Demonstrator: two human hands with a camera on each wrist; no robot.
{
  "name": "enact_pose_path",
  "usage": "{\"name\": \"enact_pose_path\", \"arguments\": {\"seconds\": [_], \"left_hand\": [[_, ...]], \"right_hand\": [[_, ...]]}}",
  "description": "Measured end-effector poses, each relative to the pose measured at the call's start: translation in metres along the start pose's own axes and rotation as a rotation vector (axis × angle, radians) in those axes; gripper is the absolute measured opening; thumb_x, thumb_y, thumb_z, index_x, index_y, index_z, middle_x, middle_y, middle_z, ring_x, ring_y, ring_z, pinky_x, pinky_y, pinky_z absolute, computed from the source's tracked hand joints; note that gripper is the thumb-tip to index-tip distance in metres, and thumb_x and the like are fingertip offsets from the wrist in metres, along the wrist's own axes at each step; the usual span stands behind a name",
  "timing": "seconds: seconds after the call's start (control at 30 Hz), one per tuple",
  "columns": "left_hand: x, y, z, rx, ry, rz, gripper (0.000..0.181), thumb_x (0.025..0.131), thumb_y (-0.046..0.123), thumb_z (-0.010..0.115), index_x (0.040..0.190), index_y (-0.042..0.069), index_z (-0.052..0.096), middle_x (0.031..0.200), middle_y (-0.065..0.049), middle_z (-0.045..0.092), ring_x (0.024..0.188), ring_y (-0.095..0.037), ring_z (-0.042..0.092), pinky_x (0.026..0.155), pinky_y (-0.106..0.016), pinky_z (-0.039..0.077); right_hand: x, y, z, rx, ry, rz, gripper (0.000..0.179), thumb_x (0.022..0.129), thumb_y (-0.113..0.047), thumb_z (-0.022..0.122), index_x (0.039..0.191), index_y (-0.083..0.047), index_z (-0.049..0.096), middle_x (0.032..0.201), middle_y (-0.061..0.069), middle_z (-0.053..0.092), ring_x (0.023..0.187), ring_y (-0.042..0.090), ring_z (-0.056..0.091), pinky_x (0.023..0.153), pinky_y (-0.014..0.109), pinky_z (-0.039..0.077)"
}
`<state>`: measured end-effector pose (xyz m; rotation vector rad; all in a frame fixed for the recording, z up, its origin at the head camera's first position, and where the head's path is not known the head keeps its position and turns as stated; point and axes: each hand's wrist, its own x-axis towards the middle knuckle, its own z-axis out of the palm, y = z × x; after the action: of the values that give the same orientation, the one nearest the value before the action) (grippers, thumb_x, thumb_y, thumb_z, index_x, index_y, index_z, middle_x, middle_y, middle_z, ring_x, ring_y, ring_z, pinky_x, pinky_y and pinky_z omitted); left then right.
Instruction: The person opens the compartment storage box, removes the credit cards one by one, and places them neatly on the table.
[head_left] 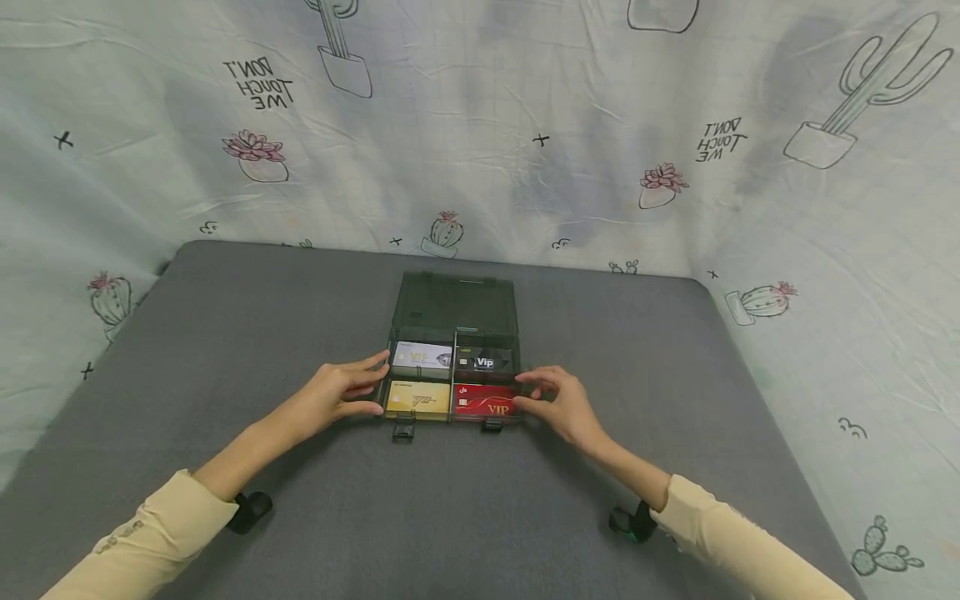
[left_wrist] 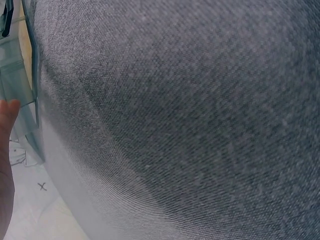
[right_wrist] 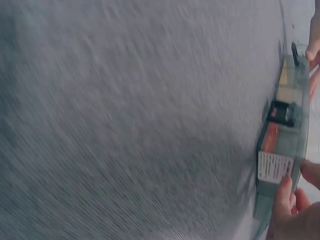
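Note:
A translucent dark-green plastic card box [head_left: 453,300] lies on the grey table, its hinged lid thrown back. Its compartments hold a white VIP card [head_left: 422,356], a black VIP card [head_left: 483,361], a gold card [head_left: 418,397] and a red VIP card [head_left: 483,400]. My left hand [head_left: 347,387] grips the box's left side, thumb near the front corner. From the right side, my right hand [head_left: 557,402] holds the box, fingertips at the edge by the red card. The right wrist view shows a white label [right_wrist: 275,167] on that side. Most of my left hand is outside the left wrist view.
The grey cloth-covered table [head_left: 300,292] extends around the box. A pale curtain [head_left: 465,125] printed with cacti hangs behind it and along both sides. Two dark latches [head_left: 403,429] stick out from the box's front edge. Black straps sit at both wrists.

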<state>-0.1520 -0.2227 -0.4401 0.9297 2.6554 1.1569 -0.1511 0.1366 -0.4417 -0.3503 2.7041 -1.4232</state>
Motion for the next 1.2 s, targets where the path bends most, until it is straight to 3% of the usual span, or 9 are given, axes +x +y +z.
{"name": "enact_pose_path", "arguments": {"seconds": [0.17, 0.27, 0.4, 0.57, 0.73, 0.87, 1.03, 1.1, 1.2], "left_hand": [[0.0, 0.003, -0.001, 0.011, 0.002, -0.005, 0.061, 0.079, 0.006, 0.075, 0.13, -0.016, 0.049, 0.144, -0.03, 0.035, 0.109, -0.035, 0.061, 0.083, -0.029, 0.056], [0.0, 0.005, -0.002, 0.014, 0.004, -0.003, 0.061, 0.08, 0.006, 0.075, 0.129, -0.016, 0.049, 0.144, -0.031, 0.035, 0.108, -0.036, 0.061, 0.082, -0.03, 0.056], [0.0, 0.005, -0.003, 0.008, 0.004, -0.005, 0.06, 0.08, 0.007, 0.075, 0.129, -0.016, 0.049, 0.144, -0.031, 0.034, 0.108, -0.036, 0.061, 0.083, -0.031, 0.056], [0.001, 0.005, -0.002, 0.013, 0.002, -0.007, 0.06, 0.08, 0.008, 0.075, 0.129, -0.016, 0.049, 0.144, -0.03, 0.035, 0.108, -0.035, 0.061, 0.082, -0.031, 0.056], [0.001, 0.005, -0.002, -0.001, 0.0, -0.015, 0.061, 0.08, 0.008, 0.074, 0.13, -0.016, 0.049, 0.145, -0.03, 0.034, 0.11, -0.036, 0.06, 0.083, -0.03, 0.056], [0.001, 0.004, -0.002, -0.016, -0.001, -0.018, 0.061, 0.08, 0.009, 0.074, 0.13, -0.016, 0.049, 0.145, -0.03, 0.033, 0.111, -0.037, 0.059, 0.084, -0.031, 0.055], [0.001, 0.004, -0.002, -0.007, -0.001, -0.006, 0.061, 0.08, 0.008, 0.075, 0.129, -0.016, 0.049, 0.145, -0.031, 0.034, 0.111, -0.037, 0.059, 0.084, -0.031, 0.055], [0.002, 0.004, -0.001, -0.001, -0.001, -0.004, 0.061, 0.079, 0.008, 0.075, 0.129, -0.016, 0.05, 0.144, -0.031, 0.034, 0.11, -0.036, 0.059, 0.084, -0.031, 0.056], [0.003, 0.004, -0.002, 0.007, 0.001, -0.006, 0.06, 0.079, 0.008, 0.075, 0.128, -0.016, 0.051, 0.144, -0.031, 0.035, 0.109, -0.036, 0.06, 0.083, -0.03, 0.056]], "right_hand": [[-0.01, -0.002, 0.001, 0.044, -0.007, -0.001, 0.031, 0.083, -0.01, 0.076, 0.113, -0.004, 0.069, 0.101, 0.012, 0.061, 0.079, 0.016, 0.061, 0.075, 0.031, 0.051], [-0.013, -0.006, 0.002, 0.109, -0.065, 0.036, 0.031, 0.087, -0.006, 0.071, 0.117, -0.001, 0.067, 0.109, 0.016, 0.058, 0.08, 0.022, 0.066, 0.071, 0.028, 0.058], [-0.012, -0.01, 0.004, 0.141, -0.139, 0.087, 0.028, 0.092, -0.004, 0.065, 0.12, 0.001, 0.065, 0.102, 0.016, 0.059, 0.078, 0.026, 0.069, 0.071, 0.026, 0.059], [-0.008, -0.012, 0.004, 0.066, -0.165, 0.071, 0.024, 0.092, -0.003, 0.064, 0.115, 0.001, 0.068, 0.088, 0.009, 0.062, 0.073, 0.022, 0.069, 0.066, 0.027, 0.06], [-0.004, -0.015, 0.005, 0.012, -0.188, 0.07, 0.024, 0.09, -0.005, 0.067, 0.113, 0.001, 0.069, 0.095, 0.013, 0.069, 0.073, 0.02, 0.07, 0.063, 0.028, 0.06], [0.002, -0.02, 0.006, -0.023, -0.233, 0.119, 0.028, 0.091, -0.009, 0.067, 0.118, -0.001, 0.068, 0.091, 0.012, 0.07, 0.068, 0.019, 0.07, 0.059, 0.029, 0.059], [0.009, -0.026, 0.008, -0.039, -0.295, 0.183, 0.036, 0.092, -0.009, 0.066, 0.127, 0.0, 0.061, 0.075, 0.008, 0.059, 0.068, 0.018, 0.069, 0.06, 0.028, 0.06], [0.011, -0.027, 0.009, -0.039, -0.31, 0.199, 0.037, 0.092, -0.008, 0.066, 0.128, 0.001, 0.06, 0.076, 0.01, 0.06, 0.07, 0.019, 0.069, 0.062, 0.028, 0.06], [0.013, -0.028, 0.011, -0.065, -0.321, 0.203, 0.037, 0.092, -0.008, 0.066, 0.127, 0.002, 0.059, 0.091, 0.013, 0.064, 0.074, 0.018, 0.068, 0.06, 0.026, 0.06]]}}
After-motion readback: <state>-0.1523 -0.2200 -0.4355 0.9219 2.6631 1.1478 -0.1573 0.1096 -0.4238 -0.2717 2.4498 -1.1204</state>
